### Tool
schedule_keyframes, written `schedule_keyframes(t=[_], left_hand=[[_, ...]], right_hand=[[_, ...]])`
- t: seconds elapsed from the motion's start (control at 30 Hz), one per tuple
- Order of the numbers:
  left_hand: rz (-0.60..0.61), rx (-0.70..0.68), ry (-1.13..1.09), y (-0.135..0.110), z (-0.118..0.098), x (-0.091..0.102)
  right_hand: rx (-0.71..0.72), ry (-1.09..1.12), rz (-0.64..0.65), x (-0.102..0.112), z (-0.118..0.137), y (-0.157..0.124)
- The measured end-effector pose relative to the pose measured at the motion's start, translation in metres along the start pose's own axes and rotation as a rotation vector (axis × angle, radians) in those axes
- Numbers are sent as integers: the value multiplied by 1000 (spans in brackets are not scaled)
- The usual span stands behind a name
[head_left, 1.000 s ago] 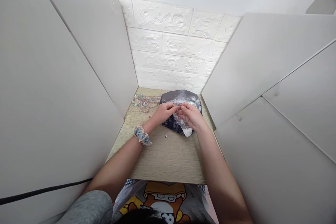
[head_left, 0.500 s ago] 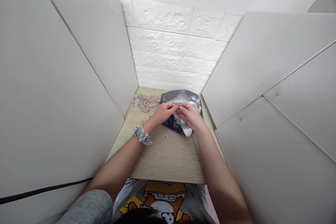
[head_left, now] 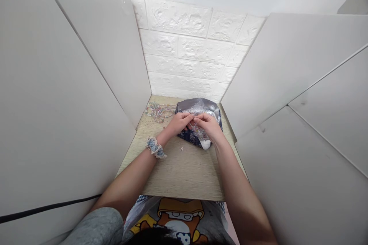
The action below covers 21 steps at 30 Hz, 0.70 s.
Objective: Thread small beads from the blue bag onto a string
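Observation:
My left hand [head_left: 181, 121] and my right hand [head_left: 209, 125] meet fingertip to fingertip over a silvery, dark-blue-sided bag [head_left: 197, 104]. Both are pinched closed; whatever lies between the fingertips is too small to make out. Small pale and pink beads [head_left: 201, 133] show inside the bag, just under my right hand. Strings of multicoloured beads [head_left: 157, 112] lie in a loose heap to the left of the bag, beyond my left hand. A tiny dark-and-white piece [head_left: 181, 149] rests on the tabletop nearer to me.
The small wooden table [head_left: 184, 176] is boxed in by a white panel [head_left: 106, 46] on the left and another white panel [head_left: 287, 65] on the right. A white brick-pattern wall [head_left: 186, 49] stands behind. A black cable [head_left: 51, 207] runs at lower left.
The fingers of my right hand have curled in and shifted slightly left, closing against my left fingertips. The bag and the bead strings stay where they were.

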<state>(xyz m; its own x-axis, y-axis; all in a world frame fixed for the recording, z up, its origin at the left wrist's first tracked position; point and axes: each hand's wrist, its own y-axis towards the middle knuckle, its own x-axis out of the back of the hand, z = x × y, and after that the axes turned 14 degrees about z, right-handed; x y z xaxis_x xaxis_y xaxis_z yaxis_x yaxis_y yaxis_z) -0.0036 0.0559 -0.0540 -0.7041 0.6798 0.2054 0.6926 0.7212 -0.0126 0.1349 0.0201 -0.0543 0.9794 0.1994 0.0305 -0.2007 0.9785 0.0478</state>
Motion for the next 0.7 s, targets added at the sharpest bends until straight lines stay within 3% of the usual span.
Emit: schedule_keyframes(t=[0.27,0.47,0.6,0.7], left_hand=[[6,-20,-97,0,-2,0],[58,-35,-25,-2,-6,2],[-5,-71,-61,-5,-12,4],[-176,-107,-203,-4,-13,6]], right_hand=[[121,-263,-23,7,-1,0],[172,-424,-87,13,5,-1],[41,-867,-152,20,-1,-1],[-162,-1139,-119,24,-8,-4]])
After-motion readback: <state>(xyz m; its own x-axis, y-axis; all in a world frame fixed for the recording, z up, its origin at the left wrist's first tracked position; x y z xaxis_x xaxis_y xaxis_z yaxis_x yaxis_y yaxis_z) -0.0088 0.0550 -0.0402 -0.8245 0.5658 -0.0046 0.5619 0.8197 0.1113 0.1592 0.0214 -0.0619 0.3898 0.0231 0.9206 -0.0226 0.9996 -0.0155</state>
